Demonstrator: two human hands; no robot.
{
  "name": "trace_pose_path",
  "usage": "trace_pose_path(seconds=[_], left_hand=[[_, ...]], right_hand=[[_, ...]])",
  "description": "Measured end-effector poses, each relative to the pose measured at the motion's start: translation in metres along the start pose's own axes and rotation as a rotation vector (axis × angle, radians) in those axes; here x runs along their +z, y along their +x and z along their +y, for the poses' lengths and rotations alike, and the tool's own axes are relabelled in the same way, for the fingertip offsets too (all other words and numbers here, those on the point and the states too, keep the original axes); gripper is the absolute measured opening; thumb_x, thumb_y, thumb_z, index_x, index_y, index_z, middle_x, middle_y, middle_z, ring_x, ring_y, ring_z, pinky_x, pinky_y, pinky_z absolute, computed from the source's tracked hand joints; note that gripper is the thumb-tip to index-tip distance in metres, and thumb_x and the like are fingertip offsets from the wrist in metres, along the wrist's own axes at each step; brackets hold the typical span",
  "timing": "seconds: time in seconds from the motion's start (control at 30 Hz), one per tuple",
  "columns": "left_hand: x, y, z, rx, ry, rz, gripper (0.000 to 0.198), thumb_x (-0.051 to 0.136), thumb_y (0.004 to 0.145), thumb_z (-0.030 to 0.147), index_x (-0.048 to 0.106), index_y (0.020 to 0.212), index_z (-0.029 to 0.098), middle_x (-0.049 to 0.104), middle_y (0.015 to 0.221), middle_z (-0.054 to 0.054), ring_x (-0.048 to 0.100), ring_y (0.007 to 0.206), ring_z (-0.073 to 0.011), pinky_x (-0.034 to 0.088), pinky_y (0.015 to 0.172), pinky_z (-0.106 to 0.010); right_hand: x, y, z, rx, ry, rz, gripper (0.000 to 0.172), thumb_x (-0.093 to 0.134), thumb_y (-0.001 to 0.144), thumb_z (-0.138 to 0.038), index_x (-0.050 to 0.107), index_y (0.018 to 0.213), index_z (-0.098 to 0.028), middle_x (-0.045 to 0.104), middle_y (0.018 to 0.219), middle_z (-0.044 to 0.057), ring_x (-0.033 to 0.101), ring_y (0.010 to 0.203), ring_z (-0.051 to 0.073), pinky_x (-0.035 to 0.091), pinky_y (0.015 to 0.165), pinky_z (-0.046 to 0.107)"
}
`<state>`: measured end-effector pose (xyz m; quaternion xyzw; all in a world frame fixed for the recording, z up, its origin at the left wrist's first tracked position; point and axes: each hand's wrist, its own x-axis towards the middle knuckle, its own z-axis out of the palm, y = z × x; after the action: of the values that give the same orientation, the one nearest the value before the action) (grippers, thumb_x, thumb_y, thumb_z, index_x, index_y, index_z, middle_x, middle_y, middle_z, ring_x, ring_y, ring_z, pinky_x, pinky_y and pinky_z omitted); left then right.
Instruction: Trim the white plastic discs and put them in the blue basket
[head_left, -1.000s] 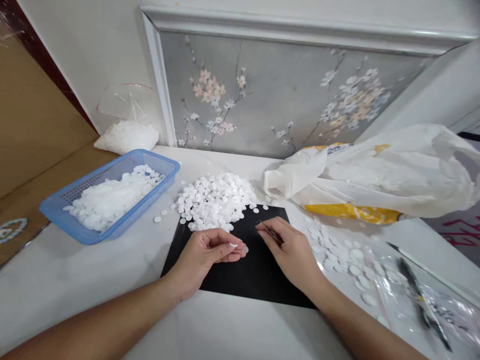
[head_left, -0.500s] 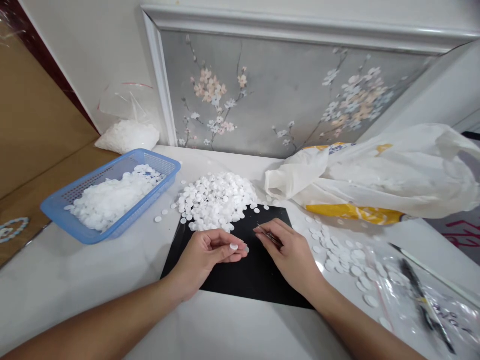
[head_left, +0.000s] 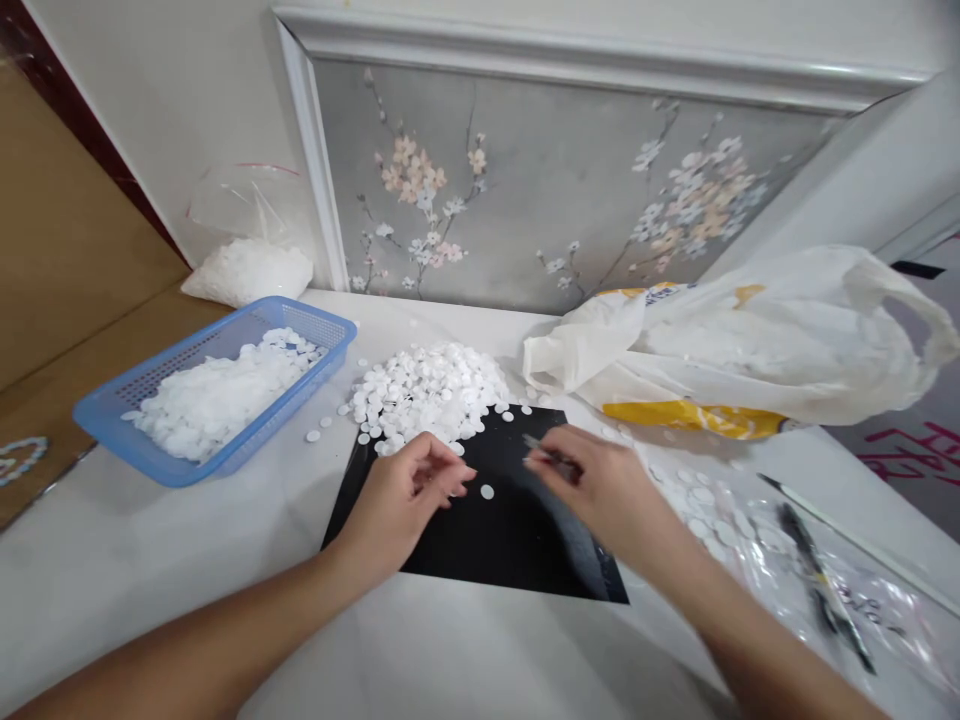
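My left hand [head_left: 420,490] is closed over the black sheet [head_left: 517,550], fingertips pressed together. A pale edge shows by its thumb, but what it holds is unclear. Just right of those fingertips a single round white disc [head_left: 487,492] shows against the black; I cannot tell whether it lies flat or is falling. My right hand [head_left: 592,480], smeared by motion, is closed around a thin metal tool [head_left: 551,455] whose kind cannot be made out. Behind both hands, a heap of white discs [head_left: 431,390] spills over the sheet's back edge.
At left stands a blue basket [head_left: 161,470] of white discs, with a clear bag [head_left: 247,270] of white pieces behind. A white and yellow plastic bag [head_left: 720,350] lies back right. Loose discs, a clear bag and a black pen [head_left: 825,585] are at right.
The hands have moved apart, my right one to the right with its tool. One disc that was at my left fingertips is now separate from them.
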<state>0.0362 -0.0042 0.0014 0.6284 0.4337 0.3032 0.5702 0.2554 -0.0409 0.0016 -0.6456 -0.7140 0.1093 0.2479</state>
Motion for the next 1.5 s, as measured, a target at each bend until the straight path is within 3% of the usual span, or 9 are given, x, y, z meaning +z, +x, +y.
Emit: trace_pose_path(seconds=[0.1,0.23,0.43,0.53,0.67,0.83,1.0,1.23,1.5], left_hand=[[-0.016,0.007,0.009,0.125,0.232,0.167,0.032,0.039,0.093,0.040,0.059,0.077,0.020,0.064,0.061,0.002,0.061,0.069,-0.0151,0.046,0.075,-0.030],[-0.029,0.016,0.008,0.252,0.447,0.204,0.013,0.048,0.087,0.023,0.060,0.093,0.023,0.066,0.086,0.001,0.059,0.078,-0.0146,0.043,0.070,-0.027],[-0.028,0.014,0.001,0.210,0.644,-0.042,0.016,0.051,0.087,0.020,0.064,0.079,0.022,0.065,0.081,0.002,0.059,0.078,-0.0149,0.042,0.070,-0.027],[-0.024,0.012,-0.003,0.220,0.697,-0.114,0.015,0.051,0.086,0.019,0.065,0.083,0.023,0.062,0.085,0.000,0.058,0.078,-0.0154,0.040,0.070,-0.027],[-0.022,0.011,-0.006,0.166,0.724,-0.130,0.004,0.058,0.080,0.020,0.060,0.076,0.021,0.055,0.078,0.001,0.052,0.069,-0.0144,0.035,0.060,-0.026],[-0.026,0.011,0.000,0.107,0.537,-0.086,0.012,0.059,0.076,0.020,0.053,0.066,0.020,0.057,0.068,0.002,0.053,0.064,-0.0146,0.037,0.058,-0.025],[-0.031,0.014,-0.003,-0.077,0.100,-0.136,0.013,0.053,0.083,0.029,0.054,0.091,0.020,0.064,0.074,0.000,0.061,0.062,-0.0141,0.050,0.063,-0.028],[-0.030,0.019,-0.003,-0.169,-0.024,-0.073,0.020,0.046,0.087,0.033,0.056,0.093,0.017,0.062,0.077,-0.002,0.064,0.065,-0.0149,0.052,0.063,-0.029],[-0.027,0.012,-0.006,0.095,0.546,-0.080,0.008,0.061,0.078,0.025,0.066,0.083,0.023,0.065,0.078,0.000,0.055,0.070,-0.0157,0.039,0.063,-0.027]], right_hand=[[-0.029,0.005,0.042,0.165,-0.336,-0.149,0.020,0.053,0.077,-0.016,0.048,0.058,-0.021,0.059,0.056,0.002,0.053,0.051,0.017,0.036,0.051,0.027],[-0.050,0.004,0.069,0.212,-0.450,-0.220,0.014,0.054,0.071,-0.009,0.053,0.062,-0.021,0.065,0.066,0.006,0.060,0.062,0.022,0.038,0.055,0.028],[-0.017,0.002,0.022,0.133,0.004,-0.170,0.023,0.038,0.092,-0.029,0.056,0.081,-0.022,0.060,0.062,0.001,0.057,0.057,0.018,0.041,0.056,0.028],[0.011,0.003,-0.003,0.007,0.234,-0.232,0.014,0.047,0.089,-0.024,0.061,0.087,-0.023,0.062,0.088,0.002,0.060,0.073,0.015,0.045,0.066,0.026],[0.030,0.012,-0.019,0.023,0.247,-0.305,0.006,0.063,0.077,-0.018,0.058,0.074,-0.021,0.057,0.080,-0.001,0.054,0.064,0.013,0.041,0.058,0.025],[0.029,0.027,-0.024,0.011,0.340,-0.371,0.011,0.060,0.074,-0.012,0.054,0.069,-0.019,0.051,0.064,-0.005,0.046,0.057,0.010,0.035,0.054,0.022],[0.036,0.029,-0.031,0.001,0.499,-0.372,0.008,0.054,0.083,-0.016,0.058,0.078,-0.020,0.054,0.068,-0.005,0.049,0.057,0.010,0.038,0.055,0.022],[0.043,0.025,-0.033,-0.064,0.434,-0.348,0.010,0.063,0.077,-0.011,0.058,0.073,-0.019,0.058,0.075,-0.003,0.053,0.065,0.012,0.038,0.059,0.023],[0.029,0.030,-0.020,-0.026,0.353,-0.298,0.018,0.051,0.089,-0.025,0.061,0.075,-0.019,0.058,0.076,0.000,0.055,0.066,0.014,0.041,0.060,0.026]])
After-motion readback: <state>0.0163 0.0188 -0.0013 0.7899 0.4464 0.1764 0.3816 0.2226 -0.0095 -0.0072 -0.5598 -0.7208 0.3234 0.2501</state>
